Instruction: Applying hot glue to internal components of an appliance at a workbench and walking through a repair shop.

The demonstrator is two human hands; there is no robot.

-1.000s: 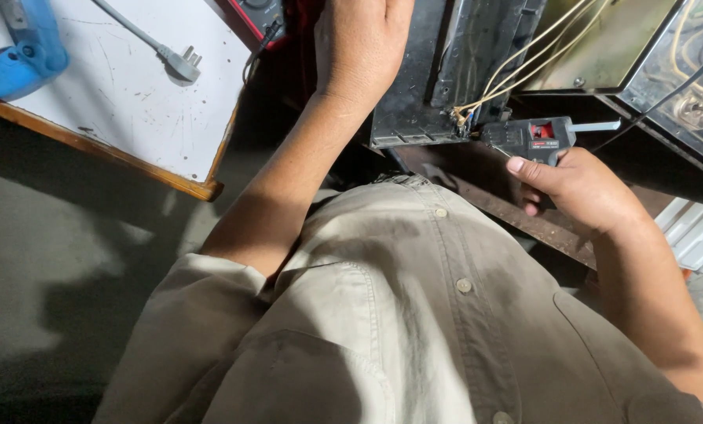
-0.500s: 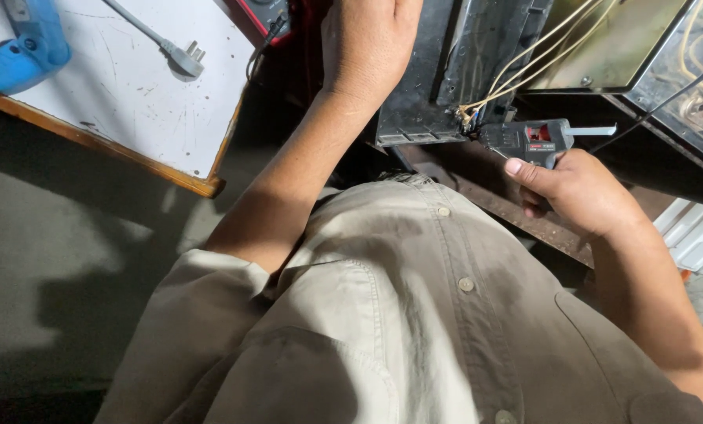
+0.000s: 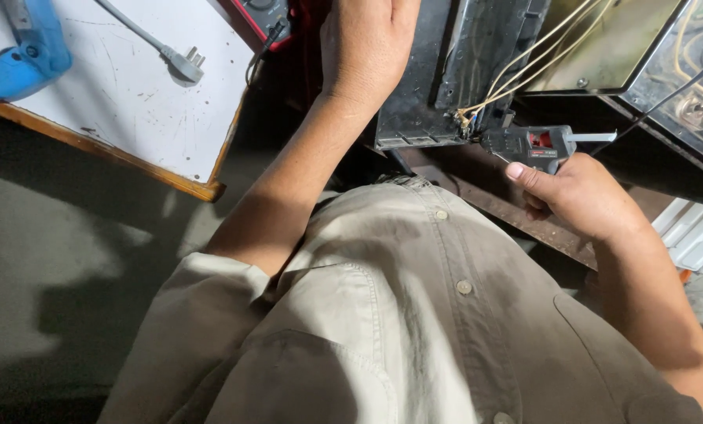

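Note:
My right hand (image 3: 575, 192) grips a dark grey glue gun (image 3: 536, 144) with a pale stick at its rear. Its nozzle points left at a bundle of yellowish wires (image 3: 516, 67) where they meet the lower edge of a black metal chassis (image 3: 438, 74). My left hand (image 3: 367, 47) lies flat on the left side of that chassis, fingers cut off by the top of the view. My beige shirt fills the lower middle of the view.
A white board with a wooden edge (image 3: 124, 102) lies at the upper left, bearing a grey plug and cord (image 3: 183, 63) and a blue tool (image 3: 25, 51). A rusty metal bar (image 3: 493, 200) runs under the chassis. White ribbed panels (image 3: 697, 232) stand at the right.
The view has shifted slightly. My right hand has brought the glue gun a little closer to the wire bundle. My left hand stays on the chassis.

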